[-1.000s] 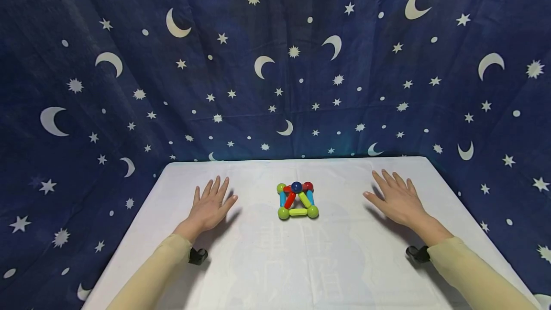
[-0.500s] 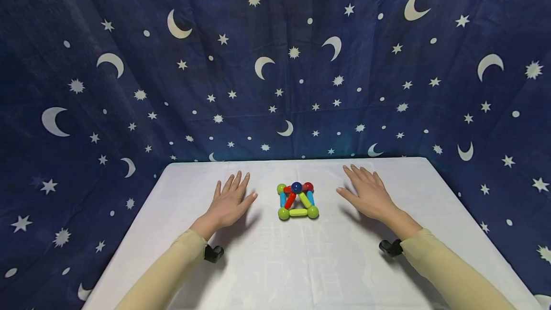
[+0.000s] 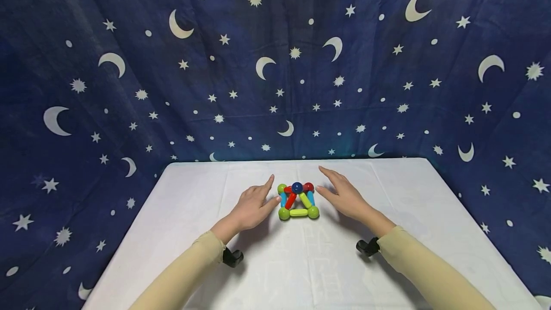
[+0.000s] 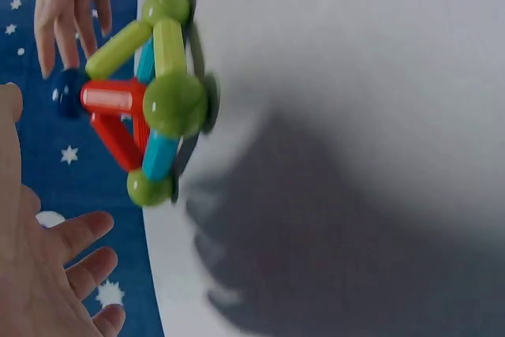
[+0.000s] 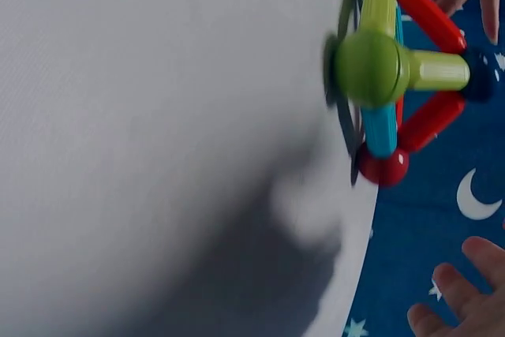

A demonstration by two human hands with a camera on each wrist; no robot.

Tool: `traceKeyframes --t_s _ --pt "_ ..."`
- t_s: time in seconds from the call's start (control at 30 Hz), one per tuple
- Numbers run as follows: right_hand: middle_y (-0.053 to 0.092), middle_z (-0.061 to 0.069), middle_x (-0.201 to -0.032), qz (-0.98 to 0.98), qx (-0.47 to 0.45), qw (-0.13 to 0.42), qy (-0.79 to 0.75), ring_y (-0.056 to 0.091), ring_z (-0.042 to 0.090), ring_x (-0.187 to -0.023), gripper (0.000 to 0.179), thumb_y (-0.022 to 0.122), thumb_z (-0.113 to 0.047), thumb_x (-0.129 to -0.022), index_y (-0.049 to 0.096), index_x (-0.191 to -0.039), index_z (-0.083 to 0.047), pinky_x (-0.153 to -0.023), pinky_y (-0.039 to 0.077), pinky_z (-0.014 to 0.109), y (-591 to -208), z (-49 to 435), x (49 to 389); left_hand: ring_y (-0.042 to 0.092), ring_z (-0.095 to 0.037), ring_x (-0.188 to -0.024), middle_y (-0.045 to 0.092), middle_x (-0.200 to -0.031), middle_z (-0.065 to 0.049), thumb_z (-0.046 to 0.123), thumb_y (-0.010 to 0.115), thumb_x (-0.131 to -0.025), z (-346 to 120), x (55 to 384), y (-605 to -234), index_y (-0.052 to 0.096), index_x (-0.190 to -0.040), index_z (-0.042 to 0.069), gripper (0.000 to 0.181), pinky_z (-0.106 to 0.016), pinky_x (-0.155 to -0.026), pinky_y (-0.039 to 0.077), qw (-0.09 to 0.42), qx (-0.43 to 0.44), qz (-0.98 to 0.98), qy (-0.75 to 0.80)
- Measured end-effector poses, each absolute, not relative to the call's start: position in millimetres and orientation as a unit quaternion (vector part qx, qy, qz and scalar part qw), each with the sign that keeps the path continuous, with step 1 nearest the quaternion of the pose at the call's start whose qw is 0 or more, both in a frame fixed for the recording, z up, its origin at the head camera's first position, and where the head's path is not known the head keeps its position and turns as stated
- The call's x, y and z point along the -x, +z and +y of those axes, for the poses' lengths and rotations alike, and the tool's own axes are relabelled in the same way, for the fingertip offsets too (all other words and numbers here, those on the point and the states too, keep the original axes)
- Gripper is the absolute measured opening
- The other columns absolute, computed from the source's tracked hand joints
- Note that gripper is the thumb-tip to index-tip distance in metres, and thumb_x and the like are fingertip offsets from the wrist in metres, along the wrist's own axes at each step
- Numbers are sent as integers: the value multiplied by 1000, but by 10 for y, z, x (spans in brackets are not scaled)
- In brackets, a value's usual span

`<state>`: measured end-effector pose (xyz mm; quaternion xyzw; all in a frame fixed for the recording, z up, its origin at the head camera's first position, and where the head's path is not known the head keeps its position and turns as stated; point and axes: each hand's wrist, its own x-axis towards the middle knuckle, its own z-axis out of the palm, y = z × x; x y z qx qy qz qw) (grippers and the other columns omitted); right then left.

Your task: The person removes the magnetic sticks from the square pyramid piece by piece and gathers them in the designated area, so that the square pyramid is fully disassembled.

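Note:
A small pyramid of magnetic rods and balls (image 3: pixel 291 200) stands on the white tabletop, a dark blue ball (image 3: pixel 297 187) at its peak. Green balls and one red ball mark its base corners, joined by blue, red and yellow-green rods. My left hand (image 3: pixel 254 207) is just left of it, thumb and index finger extended, the thumb overlapping its left side in the head view. On the other side, my right hand (image 3: pixel 346 197) hovers with fingers extended towards it. Both wrist views show the pyramid (image 4: pixel 110 98) between the hands, with neither gripping it.
The white-covered table (image 3: pixel 301 271) extends around the pyramid. Behind and beside it hangs a dark blue curtain (image 3: pixel 241 85) printed with moons and stars. A small black camera (image 3: pixel 233 257) is strapped at the left wrist, and another black camera (image 3: pixel 367 247) at the right.
Both hands have moved inward from the sides of the table to either side of the pyramid. The pyramid has stayed in place.

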<state>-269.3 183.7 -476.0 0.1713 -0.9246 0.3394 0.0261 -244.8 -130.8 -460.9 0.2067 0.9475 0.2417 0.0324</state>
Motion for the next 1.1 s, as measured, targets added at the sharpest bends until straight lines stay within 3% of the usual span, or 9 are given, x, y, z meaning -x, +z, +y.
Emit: traceKeyframes --t_s 0.37,0.6,0.7,0.83,1.1 --pt "51 4 -152 -888 -194 -14 416 40 31 -145 63 61 -48 -102 41 -158 -26 -111 32 64 -4810 1588 2744 54 -33 -128 68 -130 -3 39 63 -101 -949 2439 -4732 32 -161 17 71 -55 -109 38 40 -189 909 368" --pt "54 -2 -148 -886 -221 -25 407 47 26 -139 50 60 -44 -103 52 -151 -30 -108 40 59 -4885 1478 2774 58 -33 -118 70 -126 -6 34 64 -102 -798 2447 -4829 44 -155 13 61 -54 -102 42 17 -168 904 393" --pt "59 -5 -139 -884 -233 -12 404 57 20 -123 44 60 -43 -103 58 -145 -31 -100 47 51 -4909 1437 2757 61 -30 -117 70 -125 -7 33 64 -102 -768 2453 -4838 49 -151 12 55 -50 -101 45 3 -168 898 407" --pt "61 -7 -129 -882 -239 -2 407 58 14 -104 39 61 -40 -104 61 -141 -31 -90 49 42 -4898 1382 2707 64 -25 -115 70 -125 -8 28 65 -102 -765 2464 -4843 55 -145 9 48 -46 -99 49 -5 -172 889 425" --pt "61 -10 -121 -887 -231 -1 400 57 13 -98 38 65 -43 -101 63 -136 -30 -87 49 37 -4866 1321 2664 65 -20 -109 71 -117 -4 25 68 -100 -847 2460 -4831 58 -139 10 43 -44 -97 49 13 -171 871 460"
